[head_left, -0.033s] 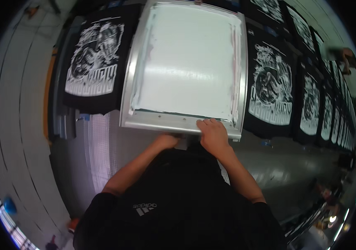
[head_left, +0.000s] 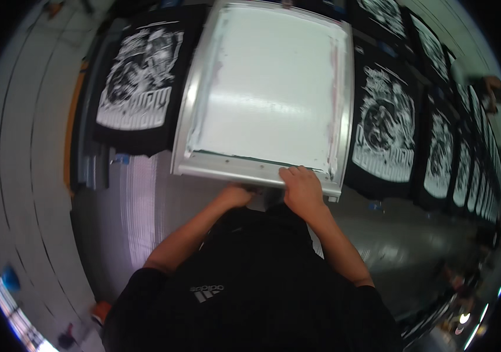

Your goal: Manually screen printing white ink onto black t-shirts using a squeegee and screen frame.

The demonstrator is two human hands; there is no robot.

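Note:
A silver screen-printing frame (head_left: 345, 111) holds a mesh coated with white ink (head_left: 265, 82). My right hand (head_left: 301, 186) grips its front rail near the right corner, fingers curled over the top edge. My left hand (head_left: 237, 195) is curled below the front rail, left of my right hand; what its fingertips hold is hidden. Black shirts with white printed graphics lie flat on either side of the frame, one at left (head_left: 136, 76) and one at right (head_left: 382, 117).
More printed shirts (head_left: 438, 152) line up toward the far right. An orange rail (head_left: 74, 129) runs along the left shirt's side beside grey floor (head_left: 21, 146). A blurred person (head_left: 491, 94) is at the right rim. Small blue parts (head_left: 120, 159) show below the shirts.
The frame and surrounding shirts sit slightly farther right in the view. My hands keep the same position on and below the front rail.

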